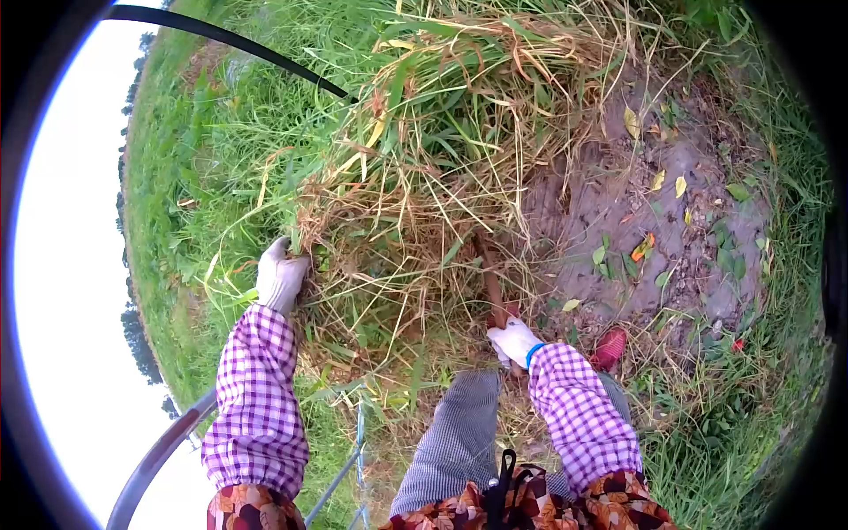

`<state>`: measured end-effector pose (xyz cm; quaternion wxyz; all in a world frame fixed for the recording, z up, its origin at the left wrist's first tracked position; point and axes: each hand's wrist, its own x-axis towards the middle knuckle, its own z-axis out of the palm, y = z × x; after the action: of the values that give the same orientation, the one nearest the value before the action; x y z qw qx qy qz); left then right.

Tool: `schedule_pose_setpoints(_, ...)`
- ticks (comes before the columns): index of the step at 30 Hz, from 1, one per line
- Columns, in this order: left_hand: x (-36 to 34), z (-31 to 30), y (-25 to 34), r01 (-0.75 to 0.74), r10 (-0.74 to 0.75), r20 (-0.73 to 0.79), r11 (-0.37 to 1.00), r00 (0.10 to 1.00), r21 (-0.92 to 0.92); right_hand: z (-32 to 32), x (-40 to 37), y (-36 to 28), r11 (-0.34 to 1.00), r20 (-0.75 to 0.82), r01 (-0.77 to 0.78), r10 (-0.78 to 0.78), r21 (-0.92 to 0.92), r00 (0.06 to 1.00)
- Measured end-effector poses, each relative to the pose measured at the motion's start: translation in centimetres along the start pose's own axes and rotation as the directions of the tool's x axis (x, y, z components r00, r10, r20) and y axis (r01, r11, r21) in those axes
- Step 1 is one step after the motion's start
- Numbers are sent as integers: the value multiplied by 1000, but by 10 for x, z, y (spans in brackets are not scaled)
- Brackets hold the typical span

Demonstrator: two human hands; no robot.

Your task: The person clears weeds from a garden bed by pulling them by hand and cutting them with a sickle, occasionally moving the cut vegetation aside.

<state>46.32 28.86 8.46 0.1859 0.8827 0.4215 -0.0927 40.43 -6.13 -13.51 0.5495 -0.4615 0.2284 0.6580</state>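
My left hand (282, 276), in a pale glove, is closed on grass at the left edge of a big heap of cut grass (424, 203). Lower right of the heap, my right hand (514, 341), gloved in white with a blue band at the wrist, is wrapped round a brown wooden handle (491, 284). The handle runs up from the hand, and its far end is hidden under the dry stalks. Both forearms wear purple checked sleeves.
Bare grey-brown soil (654, 203) with scattered leaves lies right of the heap. A red shoe (609, 348) stands near my right forearm. A metal tube (163, 455) curves at lower left, and a black rod (238, 42) arches at upper left.
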Motion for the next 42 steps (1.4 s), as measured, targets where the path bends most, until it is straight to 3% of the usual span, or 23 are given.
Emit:
schedule_pose_setpoints(1,0,0,4,25,-26,41,999,999,21,-13,-1,-2,997,3,2,-2,-78,1000)
schedule_pose_setpoints(3,4,10,5,51,-43,46,980,998,-191,-30,-49,-18,993,91,-78,86,-93,992)
schedule_pose_setpoints(6,-3,7,30,114,-104,52,956,993,-269,-69,-143,12,958,-108,-134,109,-255,988)
schedule_pose_setpoints(8,3,16,22,134,-105,89,884,991,-449,-93,-234,21,992,-147,-45,62,120,987)
schedule_pose_setpoints(9,1,20,28,121,-108,55,874,993,-470,-99,-267,2,988,-210,-155,155,18,965)
schedule_pose_setpoints(11,-16,44,55,221,-154,159,608,975,-762,-90,-314,-24,989,-405,-78,122,125,906)
schedule_pose_setpoints(13,-52,88,86,155,-67,146,615,987,-773,-82,-323,-34,983,-572,79,32,168,819)
schedule_pose_setpoints(15,-103,117,137,195,-77,260,862,963,-468,-79,-307,-16,947,-734,306,-136,102,666)
schedule_pose_setpoints(17,-138,176,148,157,-29,331,917,943,-367,-53,-307,-33,903,-780,429,-258,15,570)
schedule_pose_setpoints(19,-168,240,139,-64,157,246,936,956,-346,-48,-307,-34,866,-801,481,-382,-135,462)
schedule_pose_setpoints(21,-179,245,157,14,27,498,997,867,-78,-66,-303,-29,822,-704,513,-517,-249,486)
schedule_pose_setpoints(23,-193,281,157,-34,31,414,999,910,1,-49,-294,-44,747,-631,484,-654,-455,417)
schedule_pose_setpoints(24,-196,286,157,-53,50,417,999,907,-2,-30,-289,-68,809,-628,425,-585,-406,513)
schedule_pose_setpoints(26,-200,292,155,-88,88,392,996,916,-18,-18,-257,-89,545,-390,94,-700,-833,598)
schedule_pose_setpoints(27,-203,294,155,-112,112,380,993,918,-24,-23,-223,-93,332,-190,156,-800,-930,569)
schedule_pose_setpoints(28,-210,298,148,-218,229,230,973,946,-73,-14,-196,-106,195,-52,201,-829,-960,556)
schedule_pose_setpoints(31,-229,361,126,-152,170,233,984,957,-94,-4,-129,-130,16,68,111,-701,-994,710)
schedule_pose_setpoints(33,-231,279,139,-202,212,308,977,927,-65,-32,-121,-130,-127,61,-32,-664,-991,746)
schedule_pose_setpoints(35,-222,225,131,-170,258,626,965,736,-199,-88,-158,-118,-131,-34,-162,-666,-978,745)
schedule_pose_setpoints(37,-204,170,119,-206,275,803,959,529,-193,-156,-201,-88,-180,-61,-260,-703,-949,709)
schedule_pose_setpoints(39,-204,151,88,-350,543,583,838,604,-418,-198,-235,-55,-242,-13,-280,-736,-929,677)
schedule_pose_setpoints(40,-202,146,77,-381,644,382,729,663,-569,-205,-239,-42,-234,-35,-300,-733,-925,679)
schedule_pose_setpoints(42,-182,117,80,-531,721,155,621,675,-577,-202,-236,-24,-265,-62,-341,-702,-902,709)
